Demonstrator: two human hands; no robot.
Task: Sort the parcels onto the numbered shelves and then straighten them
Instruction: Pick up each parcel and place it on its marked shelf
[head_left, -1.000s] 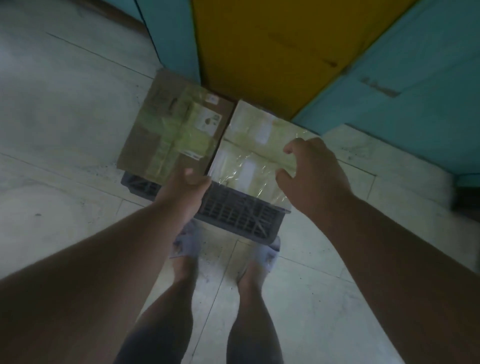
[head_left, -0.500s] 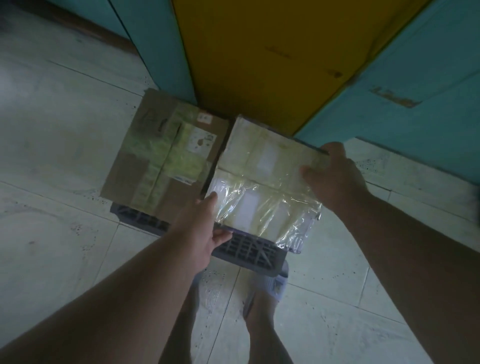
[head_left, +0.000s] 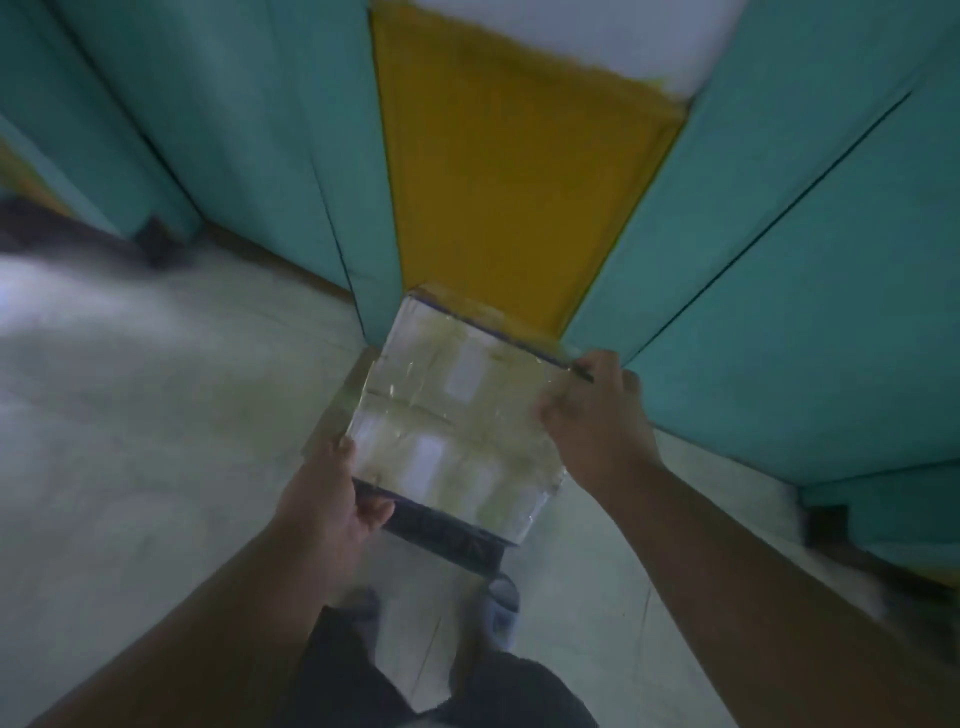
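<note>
A flat parcel wrapped in shiny clear tape (head_left: 457, 415) is held up in front of me with both hands. My left hand (head_left: 332, 499) grips its near left corner, thumb on top. My right hand (head_left: 592, 410) grips its far right corner. Beneath it a dark plastic crate (head_left: 447, 535) shows at the parcel's near edge. A sliver of brown cardboard parcel (head_left: 332, 415) peeks out on the left, mostly hidden by the held parcel. No numbered shelves are in view.
Teal panels (head_left: 779, 260) and a yellow panel (head_left: 519, 182) stand straight ahead. Pale tiled floor (head_left: 156, 415) spreads to the left and right. My legs and feet (head_left: 498, 603) are below the crate. The picture is blurred by motion.
Both hands have taken hold of the taped parcel and lifted it off the crate toward me. My view has tilted upward, and the brown parcel is now almost wholly covered.
</note>
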